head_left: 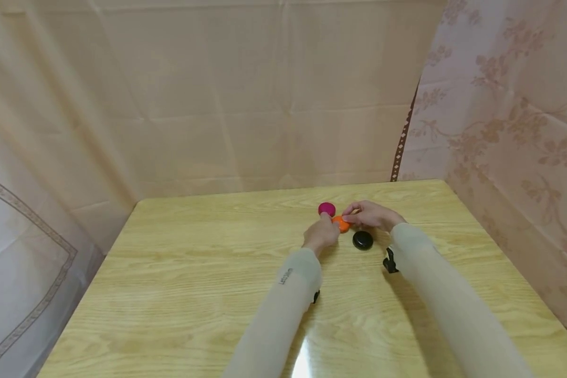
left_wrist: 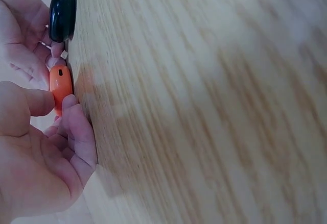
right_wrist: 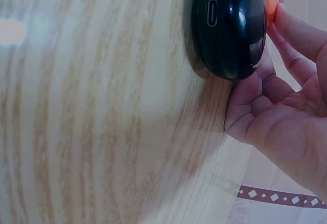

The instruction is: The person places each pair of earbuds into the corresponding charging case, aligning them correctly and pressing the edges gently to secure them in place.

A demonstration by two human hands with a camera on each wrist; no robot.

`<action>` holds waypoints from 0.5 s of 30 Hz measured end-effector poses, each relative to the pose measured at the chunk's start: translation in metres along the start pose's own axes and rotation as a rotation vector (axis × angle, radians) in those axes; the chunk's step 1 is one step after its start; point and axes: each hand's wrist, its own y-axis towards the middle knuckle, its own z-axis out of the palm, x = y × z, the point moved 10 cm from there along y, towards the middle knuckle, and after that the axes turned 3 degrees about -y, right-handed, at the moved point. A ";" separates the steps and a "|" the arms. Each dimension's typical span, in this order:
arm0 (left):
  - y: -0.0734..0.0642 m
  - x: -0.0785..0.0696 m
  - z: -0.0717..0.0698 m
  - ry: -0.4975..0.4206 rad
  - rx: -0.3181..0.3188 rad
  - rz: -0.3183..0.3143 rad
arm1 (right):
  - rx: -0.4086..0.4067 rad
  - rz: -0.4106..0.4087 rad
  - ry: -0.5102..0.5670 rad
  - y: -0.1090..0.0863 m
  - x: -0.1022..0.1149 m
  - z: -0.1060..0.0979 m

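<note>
Between both hands lies a small round orange case with a dark slot in its edge, low at the table surface. My left hand pinches its left side, thumb on top and curled fingers at the edge. From the right, my right hand holds the same case, its thumb on the top and a fingertip at the far rim. A glossy black round case with a charging port rests on the table just below the right hand. Beyond the left fingertips sits a magenta round case.
The light wood-grain table runs back to a beige curtain. At the right hangs a pink floral cloth. The black case stands close to the right hand's fingers, and the table's far edge lies a short way past the magenta case.
</note>
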 end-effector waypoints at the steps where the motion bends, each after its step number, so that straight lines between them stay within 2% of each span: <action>1: 0.000 0.001 -0.001 -0.002 -0.004 0.000 | 0.000 -0.005 0.002 0.001 0.001 0.001; 7: 0.004 0.007 -0.006 0.000 -0.005 0.004 | -0.006 -0.038 -0.002 0.008 0.006 0.005; 9: 0.006 0.005 -0.008 -0.021 0.008 0.045 | -0.022 -0.032 -0.017 0.008 0.006 0.002; 13: 0.010 0.004 -0.010 -0.218 0.134 0.141 | -0.059 -0.041 -0.090 0.003 0.009 -0.004; 15: 0.007 0.007 -0.015 -0.261 0.202 0.172 | -0.081 -0.061 -0.151 -0.005 0.014 -0.009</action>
